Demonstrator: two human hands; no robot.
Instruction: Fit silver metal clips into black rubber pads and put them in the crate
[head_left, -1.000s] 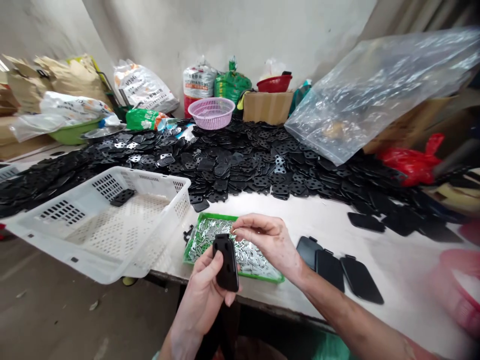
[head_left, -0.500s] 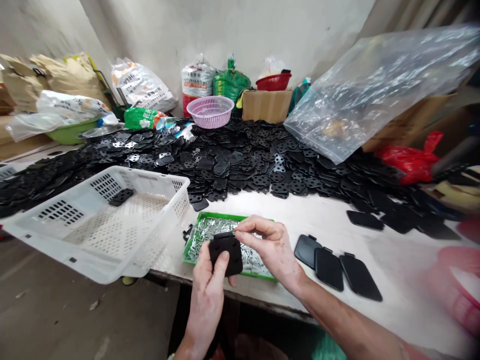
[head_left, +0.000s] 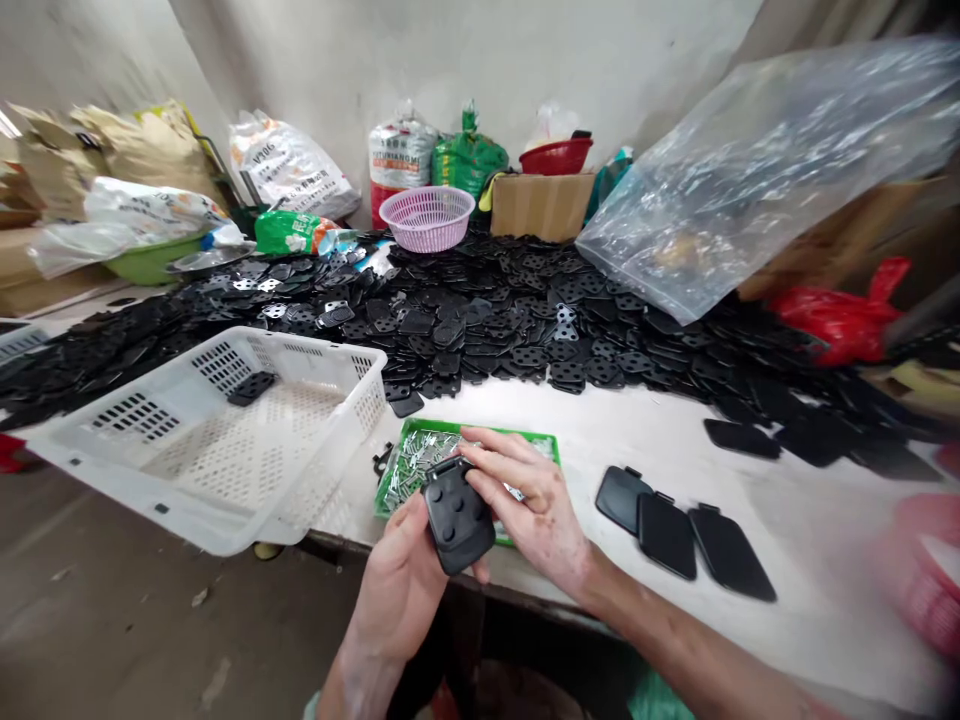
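Observation:
My left hand (head_left: 401, 580) grips a small black plastic plate (head_left: 457, 515) with round dimples, held over the table's front edge. My right hand (head_left: 525, 500) pinches at the plate's top edge, fingers pressed together on it. Whether a metal pin is between the fingers I cannot make out. Just behind the hands lies a green tray (head_left: 390, 480) full of small silvery metal pins. Three black plates (head_left: 679, 535) lie in a row on the table to the right of my right hand.
A white slotted basket (head_left: 210, 440) with one black plate in it overhangs the table at left. A big heap of black plates (head_left: 487, 325) covers the back of the table. A pink basket (head_left: 426, 215), sacks, a cardboard box and a clear plastic bag (head_left: 750, 170) stand behind.
The black plate has turned in my left hand so its dimpled face shows. My right hand has come down onto the plate's top edge.

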